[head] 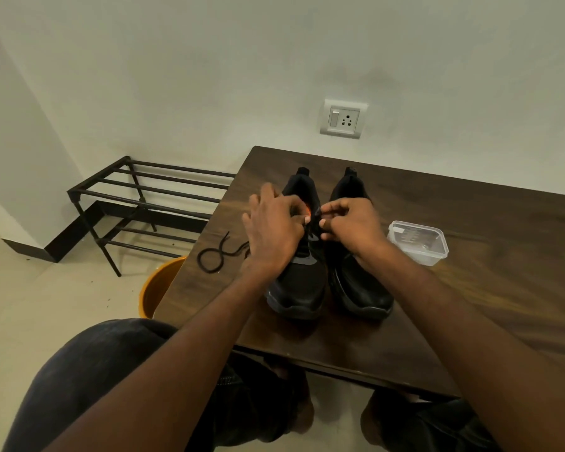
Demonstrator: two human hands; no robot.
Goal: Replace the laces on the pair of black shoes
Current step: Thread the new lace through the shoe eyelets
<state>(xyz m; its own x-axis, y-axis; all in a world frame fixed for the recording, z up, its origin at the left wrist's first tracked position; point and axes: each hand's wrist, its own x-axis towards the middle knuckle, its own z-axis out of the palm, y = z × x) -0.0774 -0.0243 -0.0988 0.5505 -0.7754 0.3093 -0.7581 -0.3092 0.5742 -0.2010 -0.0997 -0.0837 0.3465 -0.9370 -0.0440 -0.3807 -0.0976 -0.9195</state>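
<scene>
Nearest to you are your knees in dark trousers, tucked under the front edge of the dark wooden worktop (470, 288), and your two bare forearms reach out over it. The pair of black shoes stands side by side on the worktop, toes toward you, heels toward the wall: the left shoe (299, 288) and the right shoe (359, 285) almost touching each other.

Your left hand (274, 230) sits over the lacing area of the left shoe, fingers curled and pinching an orange lace (308, 210) at its tip. Your right hand (349, 223) is just across from it, between the two shoes, with fingers and thumb curled in a pinch on a thin dark bit at the left shoe's eyelets; what exactly it holds is too small to tell.

To the left of the shoes, a black lace (216, 256) lies looped on the worktop near its edge. To the right, apart from the shoes, stands a clear plastic container (418, 243).

Beyond the worktop's left side, an orange bucket (157, 288) sits on the floor, with a black metal rack (137, 203) behind it. A switch and socket plate (343, 119) is on the far wall.
</scene>
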